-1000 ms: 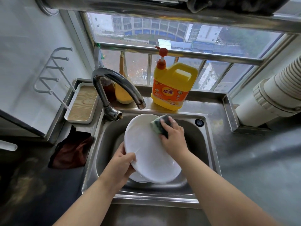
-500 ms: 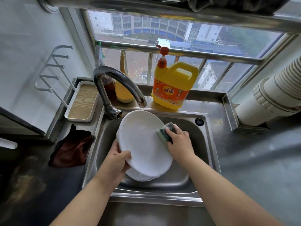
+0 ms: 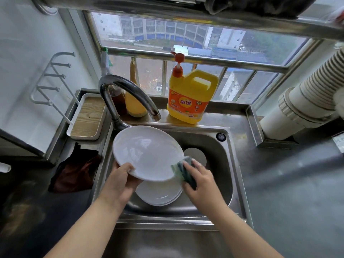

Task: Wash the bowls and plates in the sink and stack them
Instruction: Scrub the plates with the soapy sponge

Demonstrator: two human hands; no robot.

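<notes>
Dark grey countertop [image 3: 290,183], window [image 3: 186,40] behind with city buildings outside. White ribbed duct [image 3: 307,101], right. Steel sink [image 3: 229,175] with curved faucet [image 3: 126,92]. White plate [image 3: 147,151], tilted above the sink, left hand [image 3: 122,180] gripping its near rim. Stacked plates [image 3: 158,195] in the basin below. Yellow detergent jug [image 3: 191,97] on the ledge. Wood-lined tray [image 3: 87,118], left. Dark cloth [image 3: 74,170]. Sponge [image 3: 184,170] clutched by right hand [image 3: 202,181] at the plate's edge.

In the sink [image 3: 226,164], a plate [image 3: 147,151] is held above stacked plates [image 3: 158,195] at the near side. The faucet [image 3: 121,97] stands at the far left, a detergent bottle [image 3: 191,97] behind, a tray [image 3: 87,116] farther left.
</notes>
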